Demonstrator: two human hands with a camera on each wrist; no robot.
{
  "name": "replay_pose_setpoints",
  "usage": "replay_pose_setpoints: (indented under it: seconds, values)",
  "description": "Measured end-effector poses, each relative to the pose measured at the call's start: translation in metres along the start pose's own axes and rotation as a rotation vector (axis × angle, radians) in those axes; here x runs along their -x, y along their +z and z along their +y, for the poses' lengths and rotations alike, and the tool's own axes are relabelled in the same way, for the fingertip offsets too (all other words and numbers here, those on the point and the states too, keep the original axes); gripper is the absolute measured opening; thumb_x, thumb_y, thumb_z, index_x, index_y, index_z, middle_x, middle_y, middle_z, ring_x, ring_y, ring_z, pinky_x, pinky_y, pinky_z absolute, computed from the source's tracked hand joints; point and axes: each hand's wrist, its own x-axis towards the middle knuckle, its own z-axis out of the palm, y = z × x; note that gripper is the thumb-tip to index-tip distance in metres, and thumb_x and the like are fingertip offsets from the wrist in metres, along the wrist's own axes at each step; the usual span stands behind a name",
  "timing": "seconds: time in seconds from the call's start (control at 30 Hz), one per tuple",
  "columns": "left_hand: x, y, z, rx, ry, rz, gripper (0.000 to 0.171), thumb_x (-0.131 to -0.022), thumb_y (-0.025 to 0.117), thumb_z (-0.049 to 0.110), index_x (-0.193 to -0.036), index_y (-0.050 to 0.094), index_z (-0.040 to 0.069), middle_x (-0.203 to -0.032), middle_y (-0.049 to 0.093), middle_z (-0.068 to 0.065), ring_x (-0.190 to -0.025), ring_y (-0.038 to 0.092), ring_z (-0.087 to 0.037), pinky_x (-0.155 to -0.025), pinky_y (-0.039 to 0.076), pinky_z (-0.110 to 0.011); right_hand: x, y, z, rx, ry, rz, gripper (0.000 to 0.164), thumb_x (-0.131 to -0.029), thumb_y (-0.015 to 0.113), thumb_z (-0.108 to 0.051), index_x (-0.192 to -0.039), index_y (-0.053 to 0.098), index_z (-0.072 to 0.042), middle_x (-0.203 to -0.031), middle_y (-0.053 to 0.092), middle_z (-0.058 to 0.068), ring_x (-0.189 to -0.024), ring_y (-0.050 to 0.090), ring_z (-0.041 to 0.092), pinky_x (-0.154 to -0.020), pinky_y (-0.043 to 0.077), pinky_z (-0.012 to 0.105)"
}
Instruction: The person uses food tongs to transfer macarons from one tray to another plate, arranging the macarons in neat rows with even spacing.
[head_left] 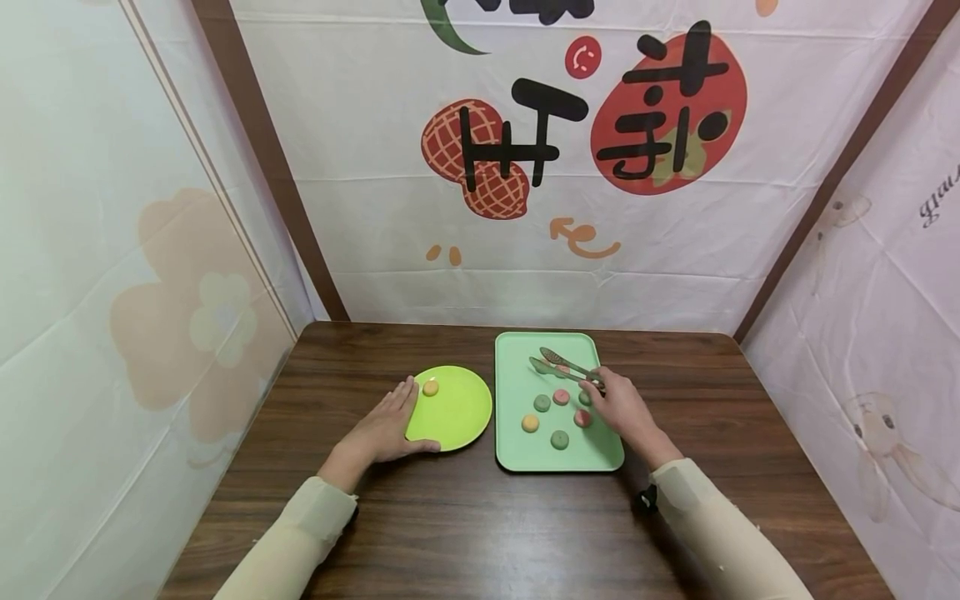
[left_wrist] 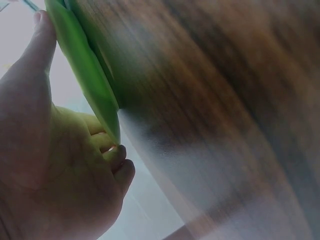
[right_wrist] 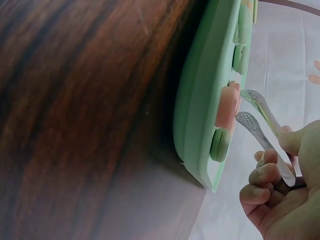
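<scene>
A lime-green round plate (head_left: 453, 412) lies on the table with one yellow macaron (head_left: 431, 387) near its far left rim. My left hand (head_left: 390, 425) rests against the plate's left edge, fingers extended and thumb along the near rim. In the left wrist view, the thumb (left_wrist: 42, 45) touches the plate's edge. My right hand (head_left: 622, 407) holds metal tongs (right_wrist: 262, 127) with perforated tips, their arms apart above the far part of a mint-green tray (head_left: 517, 454). Several macarons sit on the tray, among them a pink one (head_left: 561, 397), a green one (head_left: 559, 439) and a yellow one (head_left: 530, 422).
The dark wooden table (head_left: 465, 525) carries the plate on the left and the tray on the right, a narrow gap between them. A printed white curtain (head_left: 360, 233) rises behind the table, with more white sheets on both sides.
</scene>
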Motion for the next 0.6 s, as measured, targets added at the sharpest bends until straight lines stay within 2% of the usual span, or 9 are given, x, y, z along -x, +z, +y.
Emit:
replay_pose_setpoints:
  seconds: [0.6]
  values:
    - [0.0007,-0.0007,0.0016,-0.007,-0.007,-0.003,0.129,-0.091,0.073,0.073,-0.166,0.014,-0.013,-0.175,0.011,-0.032,-0.163,0.016,-0.045,-0.133,0.021,-0.056,0.0018,0.0009,-0.0025,-0.002,0.027,-0.005,0.036,-0.109,0.067,-0.03,-0.128,0.068,0.001,-0.113,0.076,0.022,-0.098,0.076,0.035,-0.077,0.062,0.052]
